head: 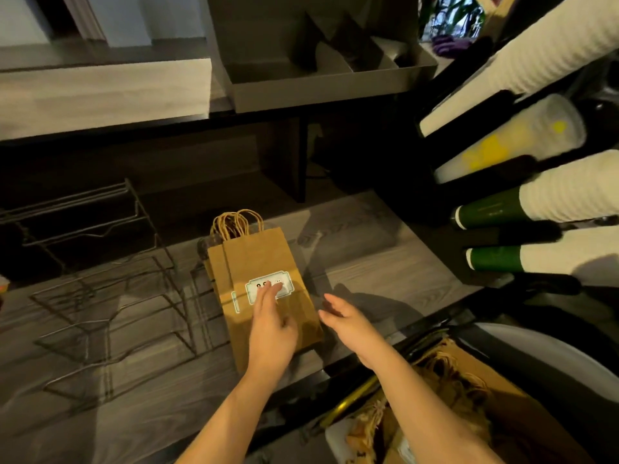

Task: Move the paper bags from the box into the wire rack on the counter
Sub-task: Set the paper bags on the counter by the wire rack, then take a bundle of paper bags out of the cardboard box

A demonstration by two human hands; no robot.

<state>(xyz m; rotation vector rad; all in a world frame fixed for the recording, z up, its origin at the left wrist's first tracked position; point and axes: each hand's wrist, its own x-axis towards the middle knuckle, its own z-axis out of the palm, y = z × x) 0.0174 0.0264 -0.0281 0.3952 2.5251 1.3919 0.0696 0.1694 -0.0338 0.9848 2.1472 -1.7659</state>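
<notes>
Got kraft paper bags stacked flat by the front edge of the counter, beside the wire rack. Resting left hand flat on top, right hand loose and empty alongside. Probably light, floppy, slidey: squeeze both long edges

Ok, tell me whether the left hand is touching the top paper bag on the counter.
Touching. The head view shows the left hand lying flat on the top paper bag, fingers across its white label.
</notes>
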